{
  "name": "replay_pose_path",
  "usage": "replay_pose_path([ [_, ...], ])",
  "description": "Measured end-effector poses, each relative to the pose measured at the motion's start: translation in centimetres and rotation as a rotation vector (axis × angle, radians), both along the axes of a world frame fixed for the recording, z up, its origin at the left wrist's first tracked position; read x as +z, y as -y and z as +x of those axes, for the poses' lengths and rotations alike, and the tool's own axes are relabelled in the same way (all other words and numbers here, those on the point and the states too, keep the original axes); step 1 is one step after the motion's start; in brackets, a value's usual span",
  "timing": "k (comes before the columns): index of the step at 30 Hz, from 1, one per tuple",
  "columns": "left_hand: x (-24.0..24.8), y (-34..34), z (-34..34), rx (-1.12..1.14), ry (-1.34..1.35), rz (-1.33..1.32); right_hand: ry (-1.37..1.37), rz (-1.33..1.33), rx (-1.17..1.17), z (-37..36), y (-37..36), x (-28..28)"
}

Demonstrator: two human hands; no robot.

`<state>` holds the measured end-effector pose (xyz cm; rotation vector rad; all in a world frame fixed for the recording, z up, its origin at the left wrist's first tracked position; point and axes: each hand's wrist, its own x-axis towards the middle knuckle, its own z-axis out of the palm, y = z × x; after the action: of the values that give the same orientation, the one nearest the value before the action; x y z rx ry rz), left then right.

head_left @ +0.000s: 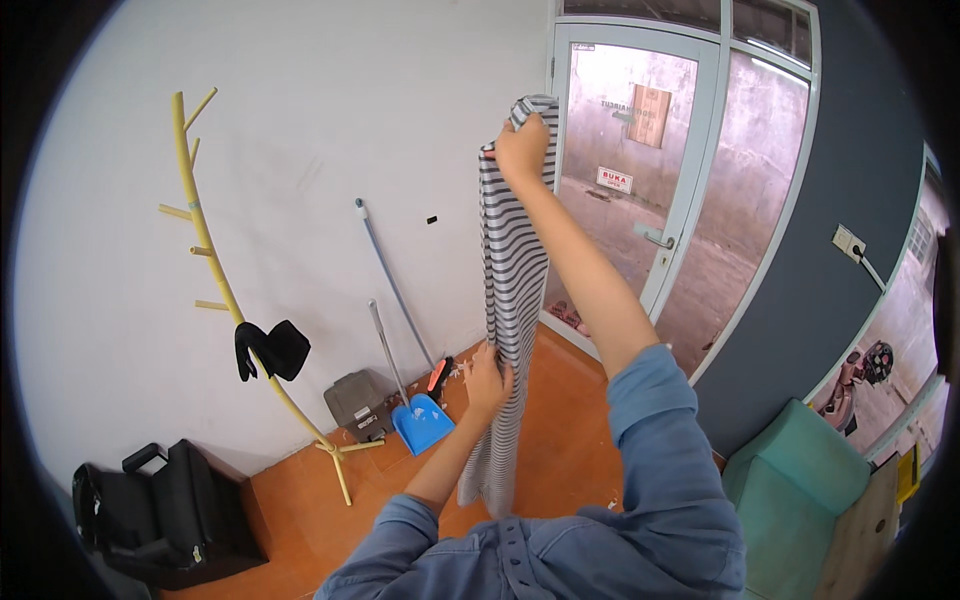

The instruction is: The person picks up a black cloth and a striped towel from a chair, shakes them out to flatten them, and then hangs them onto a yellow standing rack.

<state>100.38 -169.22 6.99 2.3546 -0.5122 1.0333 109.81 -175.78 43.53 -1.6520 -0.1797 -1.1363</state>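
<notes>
A long piece of striped cloth [517, 255], grey-white with dark bands, hangs upright in front of me in a narrow fold. My right hand [524, 148] is raised high and closed around its bunched top end. Lower down, my left hand [487, 383] grips the left edge of the same cloth, its fingers partly hidden by the fabric. The bottom of the cloth hangs close to the front of my blue shirt. Whether it is a garment or a plain sheet I cannot tell.
To the left stands a yellow coat stand [207, 235] with a black cloth item [275, 350] hung on it. A blue dustpan [423, 425], a broom [385, 265] and a grey box [357, 402] are by the wall. A black bag [180, 510], a glass door [625, 150] and a green chair [790, 490] surround me.
</notes>
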Motion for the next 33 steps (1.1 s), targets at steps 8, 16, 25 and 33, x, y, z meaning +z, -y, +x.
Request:
replay_pose_path([
  [8, -5.8, 3.7, -1.0, 0.123, 0.049, -0.635, 0.061, 0.046, 0.083, 1.3, -2.0, -0.4],
  [16, -19.4, -3.1, 2.5, 0.361, -0.491, -1.259, 0.092, 0.183, 0.289, -1.2, -2.1, 0.5],
  [25, -10.8, 1.3, -4.4, -0.543, -1.030, -2.736, 0.140, 0.352, 0.408, -1.0, 6.3, -0.8],
  [33, -7.5, 0.2, 3.7, -0.548, -0.651, -2.704, 0.158, 0.452, 0.280, -6.9, 19.3, -1.4],
])
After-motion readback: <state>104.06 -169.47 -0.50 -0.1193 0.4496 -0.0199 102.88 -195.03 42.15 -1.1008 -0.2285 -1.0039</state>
